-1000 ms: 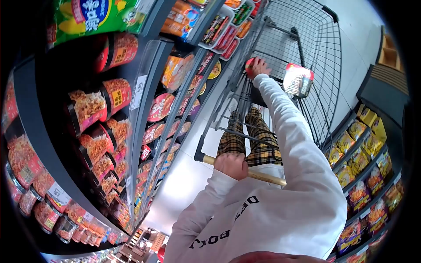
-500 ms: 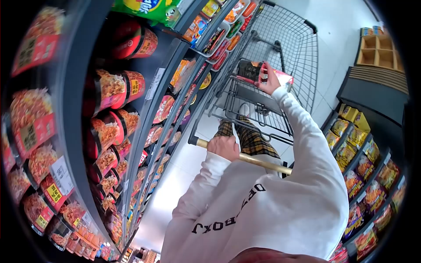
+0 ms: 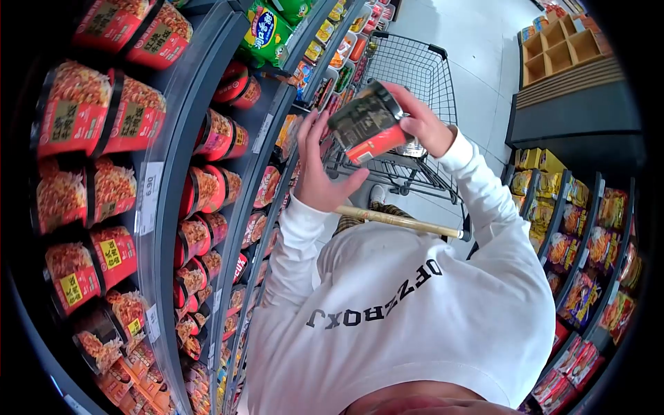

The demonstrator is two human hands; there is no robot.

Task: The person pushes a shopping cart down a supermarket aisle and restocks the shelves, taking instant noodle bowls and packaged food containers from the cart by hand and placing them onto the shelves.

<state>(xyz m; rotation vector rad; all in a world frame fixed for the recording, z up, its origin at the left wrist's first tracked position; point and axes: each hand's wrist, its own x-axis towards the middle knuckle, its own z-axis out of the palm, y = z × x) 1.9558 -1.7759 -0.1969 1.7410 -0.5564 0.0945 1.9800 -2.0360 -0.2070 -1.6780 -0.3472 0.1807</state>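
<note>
A black and red food tub (image 3: 366,123) is held up above the cart, tilted, with small print on its side. My right hand (image 3: 423,119) grips it from the right, with the fingers over its upper end. My left hand (image 3: 319,164) is raised at the tub's left side, fingers spread and thumb out below it; nothing is gripped in it. Beneath the hands is the black wire cart (image 3: 415,66), with its pale handle (image 3: 398,221) in front of my body. A shiny package (image 3: 413,147) shows partly behind my right hand, in the cart.
Shelves (image 3: 162,200) of red instant-food tubs (image 3: 76,111) rise close on the left. Green snack bags (image 3: 266,31) hang above. To the right stand racks of yellow and purple packets (image 3: 581,297) and a wooden compartment display (image 3: 560,48).
My right hand has lifted the tub out of the cart towards my chest. My left hand has let go of the handle and risen beside it. The view has shifted, showing more of the left shelves.
</note>
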